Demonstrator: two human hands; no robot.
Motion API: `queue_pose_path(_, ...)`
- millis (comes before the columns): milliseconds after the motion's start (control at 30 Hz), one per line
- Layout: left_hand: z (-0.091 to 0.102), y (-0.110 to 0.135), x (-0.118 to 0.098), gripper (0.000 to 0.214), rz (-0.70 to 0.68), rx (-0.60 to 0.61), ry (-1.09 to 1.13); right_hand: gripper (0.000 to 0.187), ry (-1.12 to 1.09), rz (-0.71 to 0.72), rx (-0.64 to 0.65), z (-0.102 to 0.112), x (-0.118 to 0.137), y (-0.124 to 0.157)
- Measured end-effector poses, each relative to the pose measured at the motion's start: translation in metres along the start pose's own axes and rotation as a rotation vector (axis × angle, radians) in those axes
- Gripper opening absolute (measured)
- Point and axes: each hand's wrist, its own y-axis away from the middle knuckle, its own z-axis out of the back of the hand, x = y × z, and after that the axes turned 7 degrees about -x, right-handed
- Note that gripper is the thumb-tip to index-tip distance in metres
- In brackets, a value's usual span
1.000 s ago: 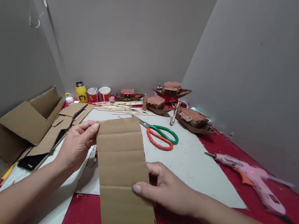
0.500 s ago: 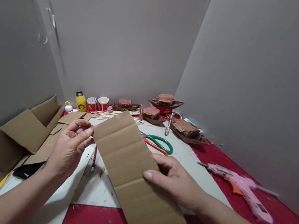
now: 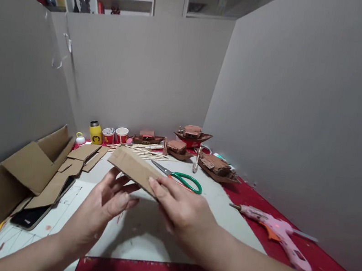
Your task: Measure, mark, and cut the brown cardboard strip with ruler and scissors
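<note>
A piece of brown cardboard (image 3: 134,166) is held up over the white sheet, tilted so that its face looks narrow and its front edge shows. My right hand (image 3: 186,208) grips its right end, thumb on top and fingers underneath. My left hand (image 3: 101,205) is below the left part, palm turned up. Its fingers are apart and reach under the cardboard's lower edge, while the thumb stands free of it. Whether those fingertips press on the underside is hidden. Behind my right hand lie scissors (image 3: 190,182) with green and orange handles, partly covered.
A pink glue gun (image 3: 276,230) lies on the red cloth at right. Model boats (image 3: 215,166), thin wooden sticks (image 3: 145,150), paper cups (image 3: 121,135) and a yellow bottle (image 3: 96,133) stand at the back. A cardboard box (image 3: 28,165) and a black phone (image 3: 31,219) are at left. Grey walls surround the table.
The cardboard has tipped from broad face-on to a narrow, foreshortened view. My left hand has left its upper corner and moved right, beneath it. My right hand has moved left. The view has tilted up.
</note>
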Motion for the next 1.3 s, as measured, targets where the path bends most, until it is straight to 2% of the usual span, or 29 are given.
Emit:
queue_pose_path(67,-0.004,0.004,0.001,0.057,0.006,-0.058,0.064,0.048,0.07,0.101,0.008,-0.013,0.01,0.003)
queue_pose_path(133,-0.004,0.001,0.002,0.052,0.021,-0.21,0.096,0.043,0.085,0.146,0.024,-0.021,0.021,0.004)
queue_pose_path(233,0.004,-0.011,0.003,0.049,0.041,-0.416,0.067,0.038,-0.042,0.086,0.13,-0.019,0.031,0.0)
queue_pose_path(300,0.011,-0.019,0.002,0.046,0.01,-0.465,0.045,0.038,-0.243,-0.013,0.195,-0.01,0.031,-0.006)
queue_pose_path(333,0.014,-0.022,0.0,0.043,-0.011,-0.455,0.036,0.037,-0.347,-0.068,0.191,-0.004,0.029,-0.009)
queue_pose_path(400,0.018,-0.025,-0.004,0.036,-0.02,-0.363,0.008,0.03,-0.46,-0.178,0.084,0.007,0.022,-0.017)
queue_pose_path(467,0.021,-0.024,-0.01,0.032,0.018,-0.216,-0.039,0.021,-0.451,-0.299,-0.049,0.016,0.015,-0.025)
queue_pose_path(533,0.022,-0.021,-0.014,0.031,0.053,-0.083,-0.096,0.019,-0.439,-0.431,-0.101,0.02,0.01,-0.033)
queue_pose_path(667,0.023,-0.012,-0.017,0.034,0.082,0.078,-0.166,0.03,-0.583,-0.671,-0.034,0.014,0.006,-0.043)
queue_pose_path(800,0.023,-0.006,-0.016,0.033,0.145,0.17,-0.218,0.016,-0.764,-0.745,-0.042,0.008,0.01,-0.045)
queue_pose_path(967,0.023,-0.01,-0.016,0.035,0.117,0.2,-0.265,0.02,-0.865,-0.79,-0.02,0.014,0.012,-0.044)
queue_pose_path(1167,0.021,-0.013,-0.03,0.043,0.0,0.052,-0.412,0.026,-0.906,-0.851,0.032,0.013,0.013,-0.041)
queue_pose_path(1300,0.021,-0.009,-0.037,0.036,0.014,0.075,-0.521,0.023,-0.984,-0.836,0.122,0.008,0.017,-0.044)
